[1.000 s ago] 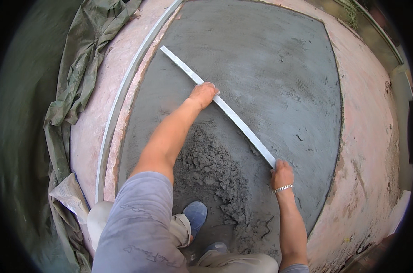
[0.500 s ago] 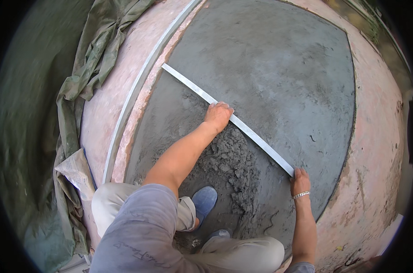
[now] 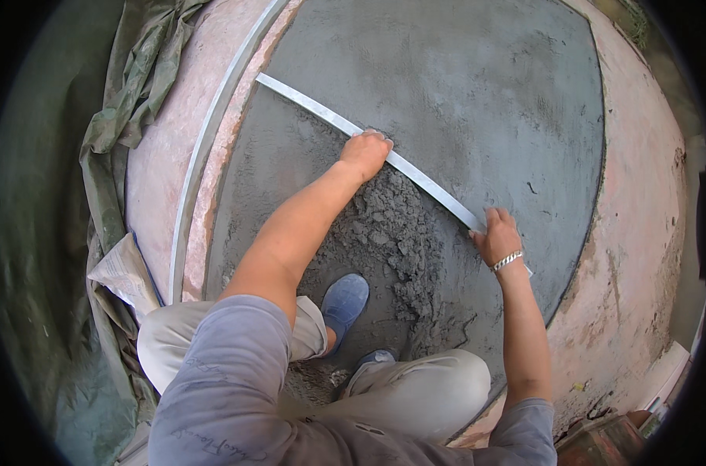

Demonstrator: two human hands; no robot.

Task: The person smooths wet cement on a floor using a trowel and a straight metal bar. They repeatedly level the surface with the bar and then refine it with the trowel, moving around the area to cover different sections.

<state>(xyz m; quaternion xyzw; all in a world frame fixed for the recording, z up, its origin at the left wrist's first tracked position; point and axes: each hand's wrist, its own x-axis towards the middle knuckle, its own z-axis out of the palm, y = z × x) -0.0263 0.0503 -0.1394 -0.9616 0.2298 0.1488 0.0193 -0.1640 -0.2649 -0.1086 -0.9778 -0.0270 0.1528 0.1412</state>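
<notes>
A long, pale metal straightedge (image 3: pixel 437 192) lies slantwise across the grey wet mortar (image 3: pixel 477 85). My left hand (image 3: pixel 366 154) is closed over its middle from above. Nearer its right end, my right hand (image 3: pixel 499 236), with a silver chain bracelet at the wrist, grips the bar; a short tip shows beyond the wrist. The far left end touches the pinkish border of the mortar patch. Between the bar and my feet is a heap of loose, lumpy mortar (image 3: pixel 395 233). Past the bar the surface looks smoother.
My blue shoes (image 3: pixel 345 301) stand on the mortar close to the heap. Along the left run a long metal strip (image 3: pixel 190 182), a crumpled green tarp (image 3: pixel 104 155) and a pale bag (image 3: pixel 125 272). A rough pinkish floor (image 3: pixel 632 233) borders the right side.
The view has shifted, so the whole scene sits higher. My right hand has moved farther from me relative to the mortar, and a bar tip now shows past its wrist. Left hand still grips.
</notes>
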